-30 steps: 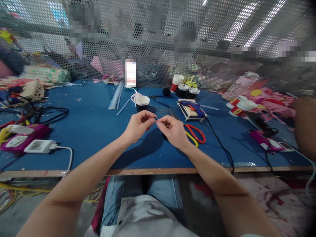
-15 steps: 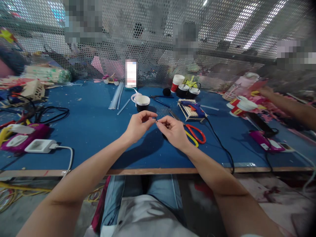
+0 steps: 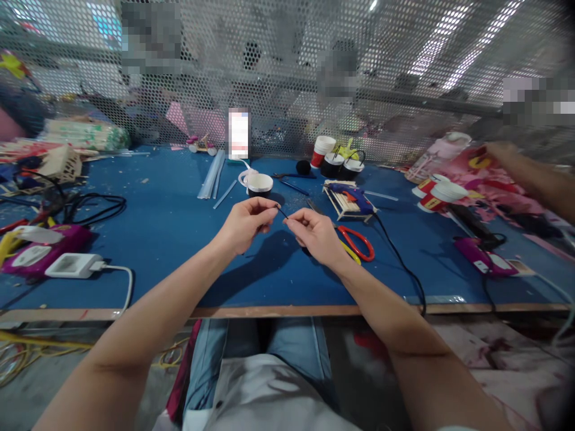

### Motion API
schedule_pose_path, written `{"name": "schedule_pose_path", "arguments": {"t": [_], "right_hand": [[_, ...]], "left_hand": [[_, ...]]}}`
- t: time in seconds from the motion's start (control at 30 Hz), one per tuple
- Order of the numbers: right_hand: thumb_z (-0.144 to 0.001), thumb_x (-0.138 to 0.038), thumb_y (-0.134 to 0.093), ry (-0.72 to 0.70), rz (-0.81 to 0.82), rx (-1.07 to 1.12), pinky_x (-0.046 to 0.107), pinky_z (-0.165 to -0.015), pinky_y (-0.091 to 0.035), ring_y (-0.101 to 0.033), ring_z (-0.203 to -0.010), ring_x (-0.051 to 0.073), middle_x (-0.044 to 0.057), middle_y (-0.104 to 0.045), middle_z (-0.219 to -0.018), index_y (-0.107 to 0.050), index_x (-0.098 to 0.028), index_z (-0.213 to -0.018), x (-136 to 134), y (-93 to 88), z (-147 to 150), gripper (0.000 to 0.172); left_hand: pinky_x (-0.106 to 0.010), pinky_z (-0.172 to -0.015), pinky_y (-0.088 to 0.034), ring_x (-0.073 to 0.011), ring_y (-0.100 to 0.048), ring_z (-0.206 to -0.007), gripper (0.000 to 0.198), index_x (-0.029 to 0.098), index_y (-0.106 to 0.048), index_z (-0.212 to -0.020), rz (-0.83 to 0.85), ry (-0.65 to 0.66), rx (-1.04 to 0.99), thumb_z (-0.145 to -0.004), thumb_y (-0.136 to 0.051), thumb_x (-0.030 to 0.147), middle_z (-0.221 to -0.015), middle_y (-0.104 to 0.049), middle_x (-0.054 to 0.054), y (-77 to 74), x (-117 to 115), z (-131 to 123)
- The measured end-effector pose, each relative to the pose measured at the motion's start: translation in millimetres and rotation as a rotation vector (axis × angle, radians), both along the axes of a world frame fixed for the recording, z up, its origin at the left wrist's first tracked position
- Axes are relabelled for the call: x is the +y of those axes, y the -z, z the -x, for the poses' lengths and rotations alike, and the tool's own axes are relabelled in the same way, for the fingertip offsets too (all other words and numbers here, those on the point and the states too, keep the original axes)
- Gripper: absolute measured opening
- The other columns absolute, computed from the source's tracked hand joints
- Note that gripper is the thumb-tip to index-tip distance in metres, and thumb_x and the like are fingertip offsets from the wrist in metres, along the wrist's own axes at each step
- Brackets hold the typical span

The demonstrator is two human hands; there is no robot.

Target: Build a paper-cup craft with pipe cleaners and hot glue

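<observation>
Between my two hands runs a thin black strand (image 3: 282, 212), perhaps wire or cord; its exact kind is unclear. My left hand (image 3: 246, 224) pinches one end between thumb and fingertips. The other end is pinched by my right hand (image 3: 314, 233). A paper cup wrapped in black (image 3: 259, 185) with a white rim stands just beyond my left fingers. Scissors with red and yellow handles (image 3: 359, 244) lie beside my right hand, partly hidden by it. Past them, a blue glue gun (image 3: 353, 196) rests on a small wooden stick rack (image 3: 342, 211).
Glue sticks (image 3: 212, 175), pliers (image 3: 296, 176) and a lit phone (image 3: 239, 134) are farther back near the mesh. More cups (image 3: 333, 161) stand back right. Purple power strips (image 3: 485, 258) lie at both sides with cables. At far right a co-worker's arm (image 3: 530, 173) reaches in.
My hands have moved apart, the left one shifting slightly leftward, and more of the black strand shows between them. The co-worker's arm at right has moved a little.
</observation>
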State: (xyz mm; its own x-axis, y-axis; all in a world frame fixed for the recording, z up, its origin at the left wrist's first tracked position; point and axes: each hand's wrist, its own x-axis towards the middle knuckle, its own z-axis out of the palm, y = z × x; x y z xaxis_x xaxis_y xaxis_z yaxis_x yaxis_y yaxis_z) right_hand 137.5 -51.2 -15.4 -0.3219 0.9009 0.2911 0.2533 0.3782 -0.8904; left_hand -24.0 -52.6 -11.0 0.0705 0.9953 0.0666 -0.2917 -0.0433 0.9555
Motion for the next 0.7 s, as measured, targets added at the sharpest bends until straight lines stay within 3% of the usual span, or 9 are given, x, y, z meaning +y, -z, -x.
{"name": "schedule_pose_path", "arguments": {"t": [0.13,0.3,0.47,0.57,0.7], "right_hand": [[-0.075,-0.035,-0.058,-0.059,0.154,-0.017,0.018,-0.036,-0.025,-0.032,-0.037,0.004,-0.008,-0.039,-0.046,-0.054,-0.016,-0.072,9.4,0.3,-1.9,0.02],[-0.076,-0.032,-0.056,-0.134,0.319,-0.069,0.016,-0.032,-0.025,-0.033,-0.034,0.002,-0.007,-0.045,-0.05,-0.053,-0.016,-0.074,21.0,2.4,-7.7,0.017],[-0.076,-0.026,-0.055,-0.164,0.303,-0.174,0.015,-0.032,-0.029,-0.037,-0.033,0.003,-0.006,-0.049,-0.05,-0.054,-0.016,-0.073,30.9,2.5,-14.7,0.011],[-0.076,-0.025,-0.055,-0.177,0.29,-0.252,0.016,-0.033,-0.033,-0.04,-0.034,0.003,-0.005,-0.05,-0.051,-0.053,-0.016,-0.072,34.3,0.1,-16.2,0.01],[-0.076,-0.028,-0.055,-0.196,0.246,-0.327,0.017,-0.039,-0.04,-0.048,-0.043,0.006,-0.003,-0.055,-0.055,-0.055,-0.016,-0.073,37.5,1.4,-20.0,0.013]], "left_hand": [[-0.018,-0.044,-0.033,-0.0052,-0.045,-0.051,0.018,0.013,-0.06,-0.074,-0.001,0.039,-0.077,-0.061,-0.07,0.02,-0.056,-0.05,0.003,-1.8,1.7,4.2],[-0.018,-0.044,-0.034,-0.0055,-0.046,-0.052,0.021,0.013,-0.061,-0.073,0.043,0.033,-0.066,-0.058,-0.073,0.021,-0.057,-0.051,0.002,-1.6,3.0,6.3],[-0.019,-0.047,-0.04,-0.0063,-0.049,-0.054,0.024,0.013,-0.062,-0.073,0.114,0.035,-0.048,-0.054,-0.075,0.021,-0.056,-0.052,0.002,-3.3,3.4,6.5],[-0.025,-0.057,-0.05,-0.0066,-0.051,-0.057,0.026,0.012,-0.062,-0.071,0.131,0.03,-0.055,-0.051,-0.077,0.02,-0.061,-0.055,0.002,-5.5,3.3,5.0],[-0.032,-0.064,-0.053,-0.0068,-0.051,-0.057,0.026,0.011,-0.061,-0.07,0.137,0.048,-0.048,-0.05,-0.076,0.017,-0.062,-0.056,0.002,-10.0,3.4,0.5]]}}
